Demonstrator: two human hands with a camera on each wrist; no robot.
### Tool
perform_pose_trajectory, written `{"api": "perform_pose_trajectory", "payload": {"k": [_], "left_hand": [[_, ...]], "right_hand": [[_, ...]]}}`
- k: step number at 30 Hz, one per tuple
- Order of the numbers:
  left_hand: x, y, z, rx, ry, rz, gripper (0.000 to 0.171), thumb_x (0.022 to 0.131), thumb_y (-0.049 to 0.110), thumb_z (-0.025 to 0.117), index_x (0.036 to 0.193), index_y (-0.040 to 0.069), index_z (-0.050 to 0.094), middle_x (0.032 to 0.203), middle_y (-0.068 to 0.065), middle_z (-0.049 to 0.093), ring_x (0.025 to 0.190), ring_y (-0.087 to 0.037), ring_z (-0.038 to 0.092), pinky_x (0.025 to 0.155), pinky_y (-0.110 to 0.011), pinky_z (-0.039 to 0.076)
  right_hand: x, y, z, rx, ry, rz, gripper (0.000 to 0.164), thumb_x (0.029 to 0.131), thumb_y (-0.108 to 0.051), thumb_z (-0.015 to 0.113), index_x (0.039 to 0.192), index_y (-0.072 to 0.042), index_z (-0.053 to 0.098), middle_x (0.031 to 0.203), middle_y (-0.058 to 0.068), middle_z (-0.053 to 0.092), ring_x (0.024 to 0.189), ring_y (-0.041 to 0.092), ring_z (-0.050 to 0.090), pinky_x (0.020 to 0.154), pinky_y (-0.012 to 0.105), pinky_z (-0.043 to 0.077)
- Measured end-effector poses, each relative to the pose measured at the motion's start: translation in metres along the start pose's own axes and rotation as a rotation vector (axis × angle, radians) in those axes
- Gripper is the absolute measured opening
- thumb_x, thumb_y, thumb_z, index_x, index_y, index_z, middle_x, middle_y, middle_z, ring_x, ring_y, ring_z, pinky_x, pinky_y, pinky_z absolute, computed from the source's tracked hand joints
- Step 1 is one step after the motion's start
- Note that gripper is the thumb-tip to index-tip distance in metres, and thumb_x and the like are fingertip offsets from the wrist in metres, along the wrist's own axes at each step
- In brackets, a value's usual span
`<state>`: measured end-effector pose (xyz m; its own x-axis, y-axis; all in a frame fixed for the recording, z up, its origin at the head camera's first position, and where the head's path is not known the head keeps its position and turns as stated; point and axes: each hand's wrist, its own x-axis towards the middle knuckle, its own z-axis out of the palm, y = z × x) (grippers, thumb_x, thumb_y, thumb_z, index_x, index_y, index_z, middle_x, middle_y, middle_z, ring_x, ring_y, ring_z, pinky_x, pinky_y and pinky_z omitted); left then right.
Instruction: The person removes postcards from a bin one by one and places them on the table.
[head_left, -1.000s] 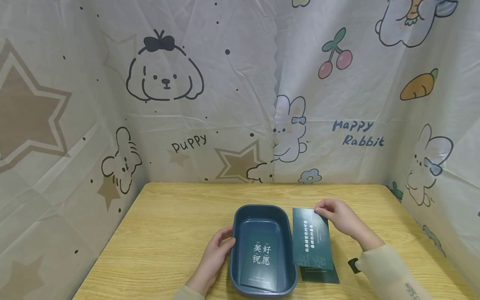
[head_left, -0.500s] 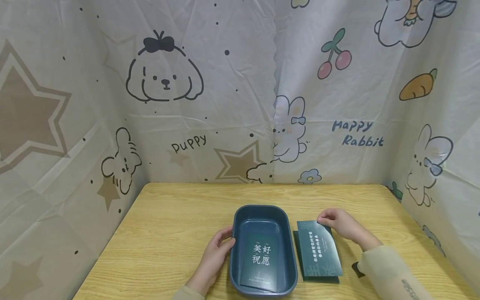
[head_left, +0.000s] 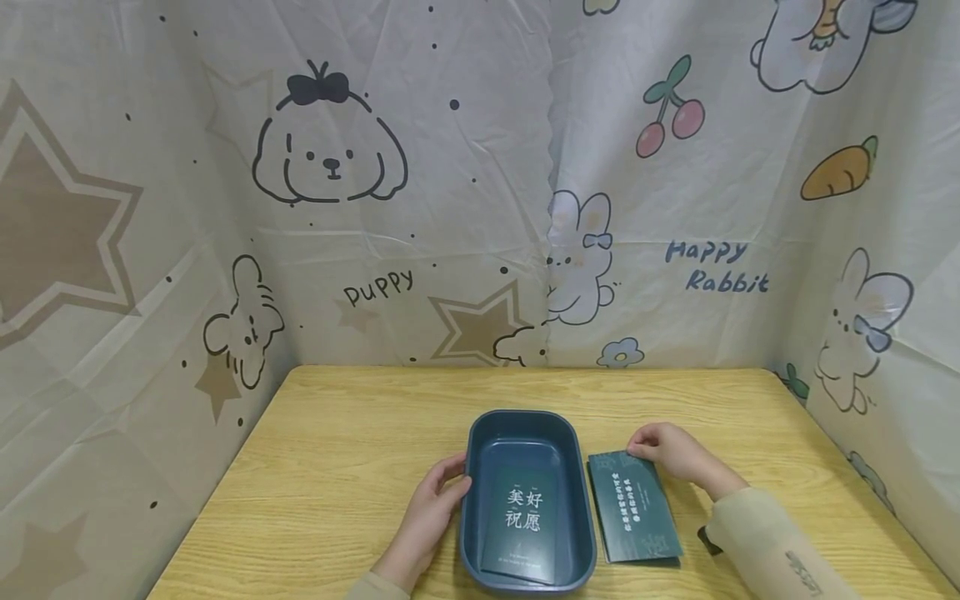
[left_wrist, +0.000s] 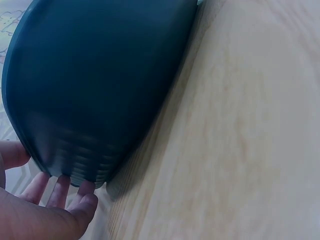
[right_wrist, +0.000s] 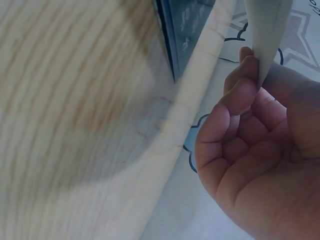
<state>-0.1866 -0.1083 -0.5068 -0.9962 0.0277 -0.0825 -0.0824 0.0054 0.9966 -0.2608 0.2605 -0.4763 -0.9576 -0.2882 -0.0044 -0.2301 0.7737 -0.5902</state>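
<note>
A deep blue-green tray (head_left: 528, 423) sits on the table with a dark green card (head_left: 519, 521) flat inside, printed with large white characters. My left hand (head_left: 435, 508) grips the tray's left side; in the left wrist view, its thumb is near the rim and its fingertips press the ribbed outer wall (left_wrist: 95, 160). To the right of the tray, my right hand (head_left: 667, 450) pinches the far edge of another green card (head_left: 636, 508) with white writing. Beneath this card a further green layer shows at the near edge. In the right wrist view, thumb and fingers pinch a pale sheet edge (right_wrist: 267, 35).
All this stands on a wood-grain table (head_left: 337, 483). A printed curtain (head_left: 480, 183) with puppies, rabbits and stars surrounds the back and sides. A small black item (head_left: 708, 540) shows beside the right sleeve.
The right hand has brought its card down and nearer, so that it lies almost over the green layer below. The left hand and the tray have stayed in place.
</note>
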Motion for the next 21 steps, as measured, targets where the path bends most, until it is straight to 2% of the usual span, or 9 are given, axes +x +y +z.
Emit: {"api": "perform_pose_trajectory", "payload": {"k": [7,21], "left_hand": [[0.0,0.0,0.0,-0.002,0.003,0.005,0.044,0.094,0.017,0.055,0.136,0.005,0.048,0.139,-0.02,0.049,0.131,-0.033,0.036,0.107,-0.053,0.036],[-0.001,0.0,0.0,0.005,-0.01,0.007,0.045,0.095,0.02,0.055,0.136,0.005,0.047,0.14,-0.02,0.048,0.131,-0.033,0.036,0.106,-0.051,0.04]], "right_hand": [[0.004,0.001,0.006,-0.051,0.019,0.022,0.012,0.09,-0.016,0.063,0.081,-0.011,0.068,0.075,-0.001,0.065,0.067,0.012,0.052,0.064,0.034,0.048],[0.005,-0.003,0.014,-0.135,0.045,0.061,0.012,0.086,-0.017,0.067,0.075,-0.012,0.066,0.068,-0.001,0.062,0.061,0.012,0.051,0.057,0.031,0.048]]}}
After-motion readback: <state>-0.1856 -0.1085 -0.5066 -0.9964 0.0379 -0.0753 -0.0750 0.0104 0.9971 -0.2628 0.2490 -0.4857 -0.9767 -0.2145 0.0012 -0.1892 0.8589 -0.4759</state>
